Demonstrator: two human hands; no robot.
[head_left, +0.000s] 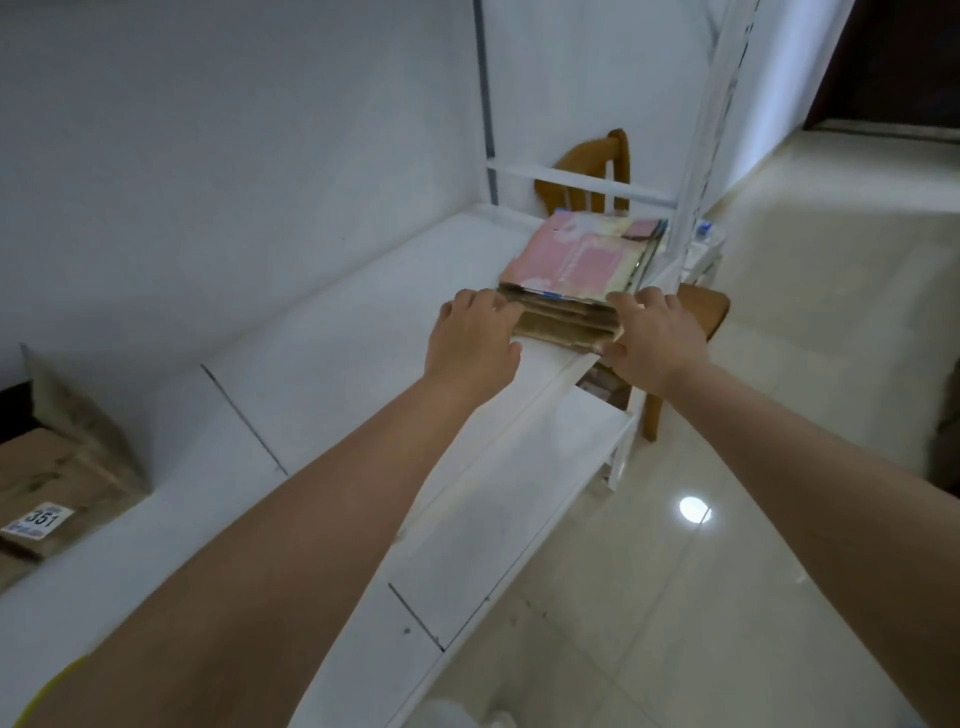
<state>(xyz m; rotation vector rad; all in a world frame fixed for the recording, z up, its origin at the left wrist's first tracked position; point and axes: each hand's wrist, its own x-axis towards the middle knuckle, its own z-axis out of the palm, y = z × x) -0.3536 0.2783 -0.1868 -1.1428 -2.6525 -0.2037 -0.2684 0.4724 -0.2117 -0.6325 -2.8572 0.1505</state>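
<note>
**Both hands take hold of the book stack at its near end**

Step in hand: the grasp. Stack of books (582, 260), pink cover on top, worn brown page edges facing the person, lies flat on the white tabletop (363, 364), between the two hands and running on beyond the fingertips.

Left hand (470, 338): knuckles up, fingers curled over the stack's near left corner, thumb tucked toward its front edge. Right hand (657, 338): fingers bent over the near right corner, thumb low at the bottom of the stack, where the tabletop's edge falls away. Both arms reach out nearly straight, wrists level.

Next move, as I judge it: squeeze inward evenly and lift or drag the whole pile as one. Loose covers may slide, so support from below looks wise.

Wooden chair (597, 161) stands beyond the stack. Cardboard box (57, 478) sits well left of the left forearm.
</note>
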